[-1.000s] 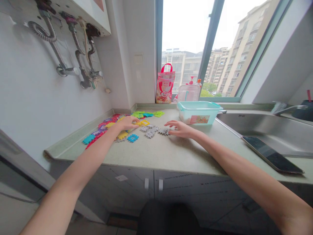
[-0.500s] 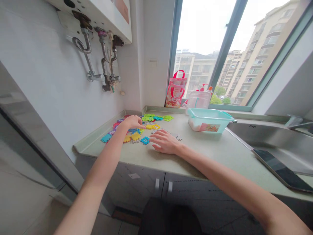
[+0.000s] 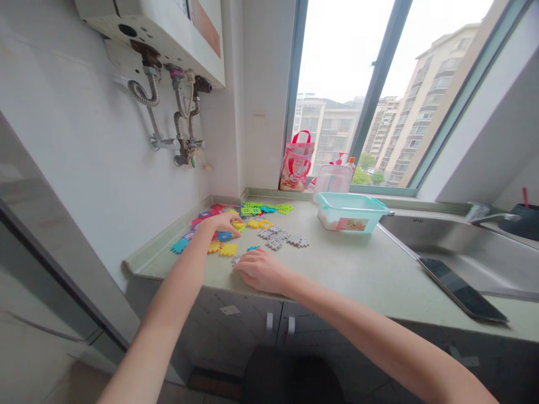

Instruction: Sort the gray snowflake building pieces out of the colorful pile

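A spread of colourful toothed foam tiles (image 3: 229,249) lies on the pale green countertop (image 3: 337,269) near the left wall, with several grey tiles (image 3: 298,241) beside them. My left hand (image 3: 217,224) rests palm down on the coloured tiles, fingertips at a yellow tile (image 3: 238,226); its grip is hidden. My right hand (image 3: 261,270) lies flat on the counter close to the front edge. Its fingertips touch a small grey tile (image 3: 236,260), just below a blue tile (image 3: 252,247).
A turquoise plastic tub (image 3: 351,211) stands behind the tiles, with a red-handled bag (image 3: 297,163) and a clear container (image 3: 334,178) on the window sill. A dark tablet (image 3: 461,288) lies on the rim of the steel sink (image 3: 463,241). Pipes (image 3: 154,120) hang on the left wall.
My right hand has slid from the grey tiles back toward the front edge of the counter. My left hand stays on the coloured tiles. The view has shifted left.
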Motion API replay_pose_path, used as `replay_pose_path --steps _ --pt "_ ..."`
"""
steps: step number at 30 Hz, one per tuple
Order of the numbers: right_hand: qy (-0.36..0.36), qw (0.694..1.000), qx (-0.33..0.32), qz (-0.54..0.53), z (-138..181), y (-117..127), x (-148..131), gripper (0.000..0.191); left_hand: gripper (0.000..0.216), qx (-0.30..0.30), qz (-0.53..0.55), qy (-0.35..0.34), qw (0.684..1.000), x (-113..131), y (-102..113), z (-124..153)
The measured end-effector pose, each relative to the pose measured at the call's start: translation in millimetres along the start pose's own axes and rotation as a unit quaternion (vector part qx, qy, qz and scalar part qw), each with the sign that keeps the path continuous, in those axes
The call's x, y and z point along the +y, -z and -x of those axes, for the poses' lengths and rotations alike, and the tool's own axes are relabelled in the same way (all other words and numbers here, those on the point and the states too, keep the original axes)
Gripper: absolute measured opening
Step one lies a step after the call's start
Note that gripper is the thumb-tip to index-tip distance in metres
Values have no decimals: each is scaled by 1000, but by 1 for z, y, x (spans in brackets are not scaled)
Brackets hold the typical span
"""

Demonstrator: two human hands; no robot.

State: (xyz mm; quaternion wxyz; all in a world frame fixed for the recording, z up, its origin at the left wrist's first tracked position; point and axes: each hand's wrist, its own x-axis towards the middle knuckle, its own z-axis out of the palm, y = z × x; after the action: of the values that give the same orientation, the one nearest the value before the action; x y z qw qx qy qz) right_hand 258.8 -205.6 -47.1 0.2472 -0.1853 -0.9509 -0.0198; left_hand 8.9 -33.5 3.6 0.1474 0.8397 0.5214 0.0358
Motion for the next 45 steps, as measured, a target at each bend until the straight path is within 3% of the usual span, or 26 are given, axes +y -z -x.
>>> replay_pose_path --steps 6,11,15,21,26,34,38,42,45 --pt "-111 992 11 -57 75 33 1 27 47 56 -37 30 997 12 1 -1" --pt "-208 976 48 -42 140 61 41 25 40 82 -61 56 993 11 8 5" --pt "-258 963 71 -17 169 75 71 25 31 87 -73 80 990 10 13 8" --pt "-219 974 59 -26 159 80 94 20 47 154 -133 83 975 33 5 -3" --pt "-189 979 65 -28 143 78 123 12 54 148 -179 80 969 47 -13 -14" --pt "-214 961 163 -62 152 95 139 11 58 156 -136 103 973 37 -22 -30" --pt "-241 952 178 -68 159 103 143 13 44 133 -86 75 985 28 -22 -30" --pt "-249 951 169 -75 160 102 148 17 52 212 -115 57 969 27 -16 -23" --pt "-249 953 151 -82 161 100 150 19 49 257 -106 26 960 41 -14 -19"
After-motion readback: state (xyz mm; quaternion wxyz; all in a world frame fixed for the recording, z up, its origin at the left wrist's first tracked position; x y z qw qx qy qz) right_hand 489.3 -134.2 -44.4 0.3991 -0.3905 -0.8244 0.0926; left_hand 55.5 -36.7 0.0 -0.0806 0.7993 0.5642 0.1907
